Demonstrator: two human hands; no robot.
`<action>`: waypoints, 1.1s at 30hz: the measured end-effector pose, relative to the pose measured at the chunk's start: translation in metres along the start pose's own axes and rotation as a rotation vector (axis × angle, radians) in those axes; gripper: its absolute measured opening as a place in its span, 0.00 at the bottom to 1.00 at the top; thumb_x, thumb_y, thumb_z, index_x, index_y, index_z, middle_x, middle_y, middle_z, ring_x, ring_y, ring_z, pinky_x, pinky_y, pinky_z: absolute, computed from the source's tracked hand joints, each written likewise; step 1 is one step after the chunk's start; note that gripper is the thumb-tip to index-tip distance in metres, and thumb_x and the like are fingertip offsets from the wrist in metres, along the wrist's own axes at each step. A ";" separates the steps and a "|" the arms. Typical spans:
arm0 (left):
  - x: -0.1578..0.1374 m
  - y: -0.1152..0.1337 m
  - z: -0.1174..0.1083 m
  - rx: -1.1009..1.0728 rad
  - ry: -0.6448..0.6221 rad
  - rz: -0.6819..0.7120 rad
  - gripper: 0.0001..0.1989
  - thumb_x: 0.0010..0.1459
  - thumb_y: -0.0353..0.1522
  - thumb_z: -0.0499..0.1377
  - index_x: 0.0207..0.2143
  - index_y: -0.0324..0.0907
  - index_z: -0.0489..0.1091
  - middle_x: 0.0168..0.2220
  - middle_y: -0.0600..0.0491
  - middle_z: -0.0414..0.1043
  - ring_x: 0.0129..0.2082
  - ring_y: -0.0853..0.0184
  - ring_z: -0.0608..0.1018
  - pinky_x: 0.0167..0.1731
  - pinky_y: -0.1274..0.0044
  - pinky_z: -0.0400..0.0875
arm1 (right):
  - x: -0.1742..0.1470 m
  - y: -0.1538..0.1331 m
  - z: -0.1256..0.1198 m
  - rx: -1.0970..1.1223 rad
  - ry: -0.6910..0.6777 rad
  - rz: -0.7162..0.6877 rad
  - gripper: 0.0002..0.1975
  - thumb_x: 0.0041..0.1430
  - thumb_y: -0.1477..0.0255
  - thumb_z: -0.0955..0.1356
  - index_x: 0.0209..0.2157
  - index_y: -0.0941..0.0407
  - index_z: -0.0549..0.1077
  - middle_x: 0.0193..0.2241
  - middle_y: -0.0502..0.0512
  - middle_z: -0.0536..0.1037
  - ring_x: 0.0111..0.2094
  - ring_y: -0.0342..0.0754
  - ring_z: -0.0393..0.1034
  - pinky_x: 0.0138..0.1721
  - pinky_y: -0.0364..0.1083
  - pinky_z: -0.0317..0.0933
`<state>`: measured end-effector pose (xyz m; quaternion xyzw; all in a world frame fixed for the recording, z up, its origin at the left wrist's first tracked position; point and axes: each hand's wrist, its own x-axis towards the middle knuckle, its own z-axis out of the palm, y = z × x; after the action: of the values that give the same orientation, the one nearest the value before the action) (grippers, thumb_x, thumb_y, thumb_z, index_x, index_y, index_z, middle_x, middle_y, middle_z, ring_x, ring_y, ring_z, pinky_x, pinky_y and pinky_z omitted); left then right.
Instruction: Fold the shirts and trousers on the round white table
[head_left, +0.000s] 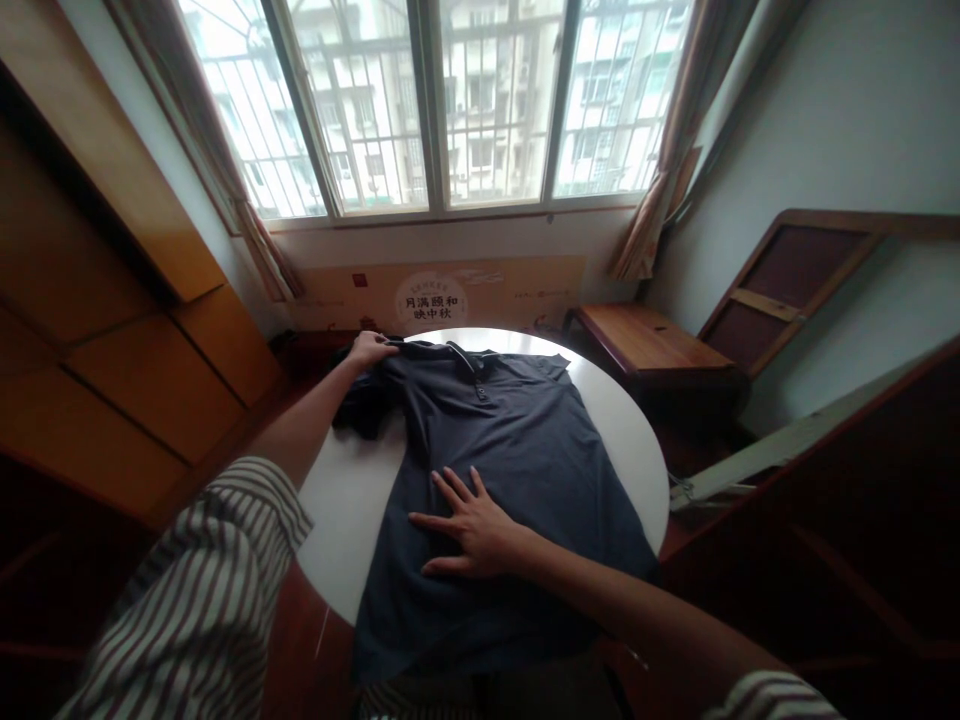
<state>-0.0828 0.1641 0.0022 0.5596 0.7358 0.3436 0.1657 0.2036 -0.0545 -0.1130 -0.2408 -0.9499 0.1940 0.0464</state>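
Note:
A dark navy polo shirt [517, 440] lies front side up across a round white table [337, 520], its collar toward the window and its hem hanging over the near edge. At the shirt's far left shoulder, my left hand [372, 350] is closed on the fabric. My right hand [472, 525] rests flat on the lower front of the shirt with its fingers spread. Beside my left forearm, a bunched dark cloth [367, 410] lies at the table's left edge; I cannot tell whether it is part of the shirt.
A wooden stool or low table [652, 335] stands beyond the table at the right, near a leaning wooden frame [795, 265]. Wooden cabinets [150, 350] line the left side. A printed cardboard panel [495, 285] stands under the barred window [487, 110].

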 end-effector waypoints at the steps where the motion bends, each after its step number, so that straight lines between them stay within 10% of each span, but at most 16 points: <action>1: 0.001 0.002 -0.003 0.040 0.081 -0.011 0.16 0.44 0.35 0.69 0.36 0.37 0.74 0.39 0.43 0.77 0.44 0.55 0.78 0.46 0.69 0.70 | -0.002 -0.002 0.000 0.000 0.000 -0.007 0.41 0.57 0.41 0.63 0.68 0.42 0.55 0.71 0.64 0.35 0.70 0.69 0.27 0.62 0.74 0.22; 5: -0.017 0.011 -0.010 0.390 0.230 0.035 0.22 0.53 0.34 0.64 0.50 0.35 0.70 0.51 0.35 0.71 0.53 0.50 0.73 0.51 0.66 0.68 | -0.025 -0.018 -0.001 0.030 -0.042 -0.096 0.48 0.53 0.42 0.67 0.69 0.47 0.51 0.71 0.69 0.35 0.70 0.72 0.27 0.62 0.75 0.27; 9: -0.102 0.014 -0.008 0.616 0.188 0.361 0.18 0.58 0.36 0.60 0.49 0.36 0.70 0.53 0.35 0.68 0.53 0.48 0.71 0.48 0.65 0.69 | -0.071 -0.038 0.002 0.049 -0.084 -0.213 0.50 0.55 0.46 0.68 0.70 0.56 0.49 0.69 0.72 0.47 0.69 0.71 0.38 0.63 0.72 0.38; 15: -0.302 -0.016 0.010 0.331 -0.543 0.920 0.16 0.64 0.44 0.55 0.42 0.43 0.72 0.36 0.48 0.74 0.34 0.63 0.76 0.37 0.72 0.72 | -0.122 -0.036 0.016 -0.146 0.090 -0.164 0.13 0.67 0.72 0.63 0.49 0.61 0.73 0.51 0.65 0.76 0.56 0.57 0.66 0.56 0.55 0.61; 19: -0.374 -0.041 0.033 0.205 -0.612 1.019 0.36 0.51 0.49 0.65 0.58 0.42 0.64 0.49 0.42 0.73 0.45 0.52 0.76 0.46 0.61 0.72 | -0.121 -0.033 0.016 -0.223 0.194 -0.148 0.09 0.66 0.78 0.60 0.40 0.59 0.71 0.35 0.57 0.77 0.36 0.49 0.71 0.39 0.48 0.64; 24: -0.366 -0.056 0.035 0.172 -0.563 0.882 0.25 0.59 0.23 0.51 0.58 0.42 0.63 0.43 0.46 0.75 0.40 0.61 0.77 0.42 0.70 0.75 | -0.108 -0.038 -0.006 -0.320 0.379 -0.155 0.10 0.71 0.70 0.60 0.43 0.58 0.69 0.27 0.51 0.74 0.25 0.45 0.68 0.29 0.45 0.58; 33: -0.325 -0.057 -0.043 0.155 -0.457 0.607 0.24 0.51 0.19 0.48 0.46 0.46 0.70 0.44 0.48 0.69 0.37 0.67 0.76 0.38 0.77 0.73 | -0.146 0.012 -0.066 -0.385 0.210 0.195 0.23 0.51 0.88 0.62 0.46 0.56 0.73 0.32 0.53 0.78 0.28 0.45 0.74 0.26 0.41 0.58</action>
<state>-0.0464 -0.1623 -0.0526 0.8248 0.5048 0.1869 0.1733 0.3496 -0.0916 -0.0561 -0.3548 -0.9315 -0.0130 0.0791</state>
